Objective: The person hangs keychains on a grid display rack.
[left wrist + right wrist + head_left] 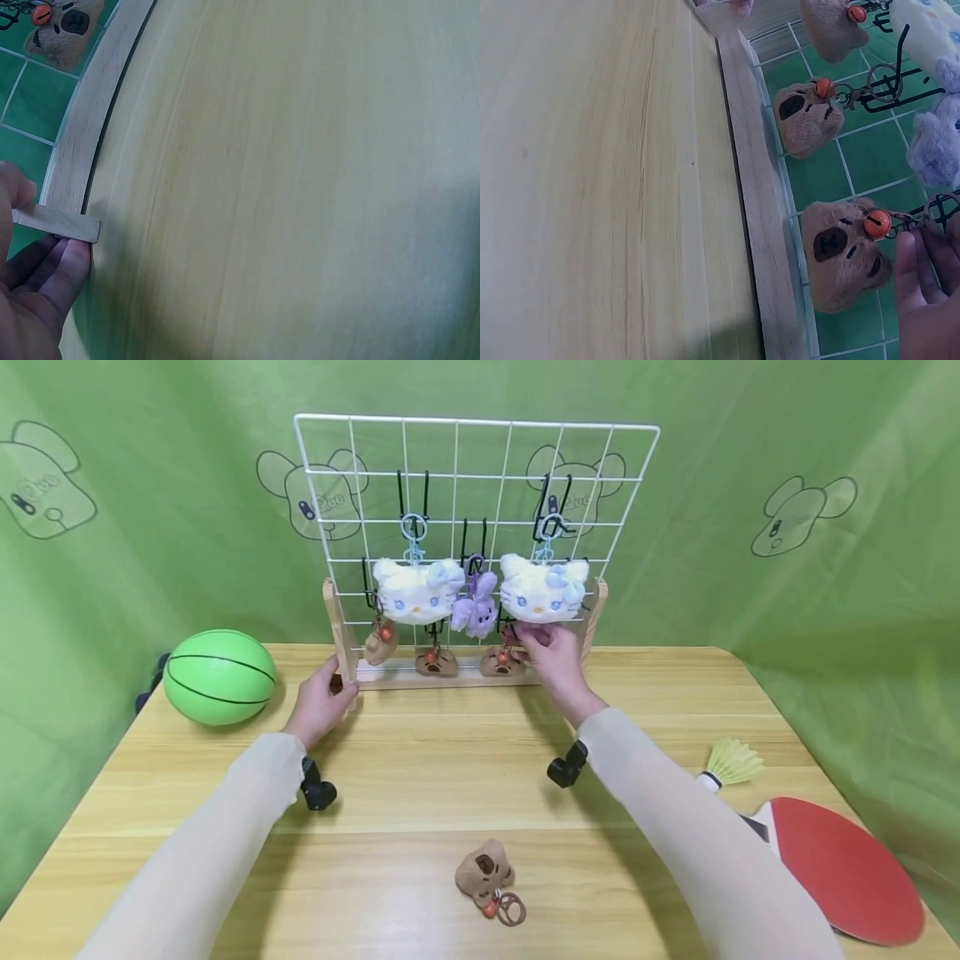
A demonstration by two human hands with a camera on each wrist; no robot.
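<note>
My left hand grips the left foot of a wooden stand, thumb on one side and fingers on the other. The stand carries a white wire grid with black hooks. My right hand pinches the ring end of a brown plush bear keychain at a low hook on the right; its fingertips partly hide the ring. An orange bell hangs by the bear. Just above that hand hangs a white plush cat keychain with a blue bow.
Also on the grid hang another white cat keychain, a purple rabbit keychain and two more brown bears. A loose bear keychain lies at the table's front. A green ball sits left; a shuttlecock and red paddle lie right.
</note>
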